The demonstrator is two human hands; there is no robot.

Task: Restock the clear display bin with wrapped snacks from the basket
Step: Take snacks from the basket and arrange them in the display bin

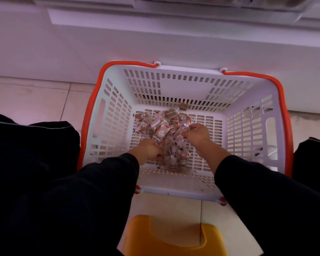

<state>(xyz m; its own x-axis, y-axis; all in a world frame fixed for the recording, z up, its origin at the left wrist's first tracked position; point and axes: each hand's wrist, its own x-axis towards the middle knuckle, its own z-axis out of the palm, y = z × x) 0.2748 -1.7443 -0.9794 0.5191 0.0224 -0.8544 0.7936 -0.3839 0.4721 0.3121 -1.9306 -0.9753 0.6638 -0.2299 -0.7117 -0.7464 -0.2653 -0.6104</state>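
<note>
Hands [150, 149] [198, 134] down in basket [251, 126], fingers of both clamped on wrapped snacks [163, 130].

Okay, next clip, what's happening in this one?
A person is bent over a white basket with orange handles on the tiled floor, both hands down in a pile of wrapped snacks. The left hand is curled round a bunch of them; the right hand pinches at wrappers on the pile. The clear bin sits above at the frame's top edge; nothing is being carried there yet.

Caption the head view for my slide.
Both hands, left hand and right hand, gather wrapped snacks inside the white basket.
</note>
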